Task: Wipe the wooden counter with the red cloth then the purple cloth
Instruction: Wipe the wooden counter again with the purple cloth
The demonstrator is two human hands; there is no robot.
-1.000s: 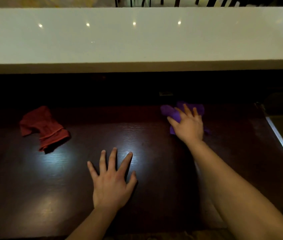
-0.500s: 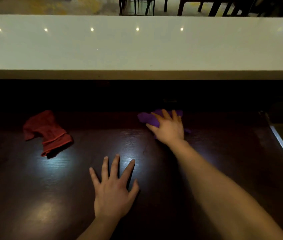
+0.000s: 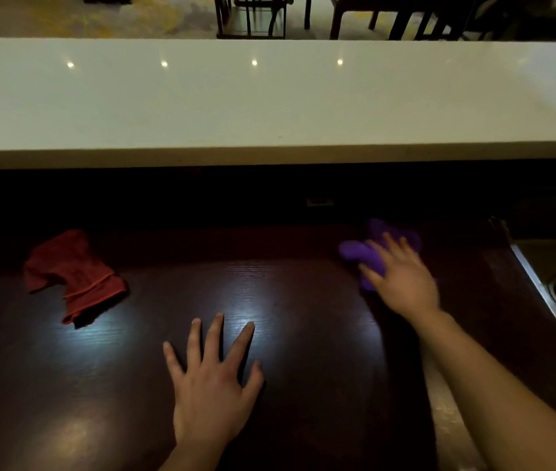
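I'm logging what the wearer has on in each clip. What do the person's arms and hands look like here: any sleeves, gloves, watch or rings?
Both arms are bare as far as the frame shows, with no sleeves in view. The left hand and right hand wear no gloves. No watch, bracelet or ring shows on either, though the light is dim and the right hand is slightly blurred, so a thin ring could be missed.

Dim scene. 5 small ceiling-light reflections dot the pale upper shelf (image 3: 269, 96); a bluish-white glare patch sits on the dark table (image 3: 252, 300). The right hand (image 3: 402, 280) is motion-blurred. Straight edges bow slightly toward the frame corners.
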